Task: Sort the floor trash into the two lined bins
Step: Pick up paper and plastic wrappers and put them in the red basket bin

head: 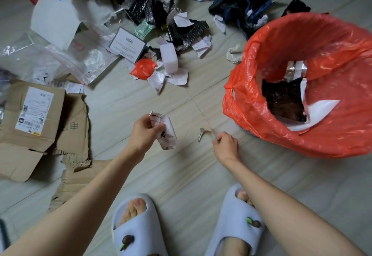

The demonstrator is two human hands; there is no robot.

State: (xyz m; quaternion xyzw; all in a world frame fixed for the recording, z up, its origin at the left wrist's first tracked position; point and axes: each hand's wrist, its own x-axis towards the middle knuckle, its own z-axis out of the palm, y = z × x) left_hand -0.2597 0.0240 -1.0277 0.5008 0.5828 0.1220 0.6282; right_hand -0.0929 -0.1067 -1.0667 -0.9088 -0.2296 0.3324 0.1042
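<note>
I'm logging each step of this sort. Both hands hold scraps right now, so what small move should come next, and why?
Probably swing the right hand over the red-lined bin and let go of its thin strip. That hand is the one nearer the bin, which stands open just to its right with packaging already inside. The left hand holds a printed paper farther away, so it can follow.

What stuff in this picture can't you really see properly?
- Second bin: not in the head view; only the orange-lined bin shows.
- Bottom of that bin: covered by a black wrapper and white paper.
- Scrap in the right hand: too small and blurred to name.
- Print on the paper in the left hand: too small to read.
- Cardboard box: cut off by the left edge.
</note>
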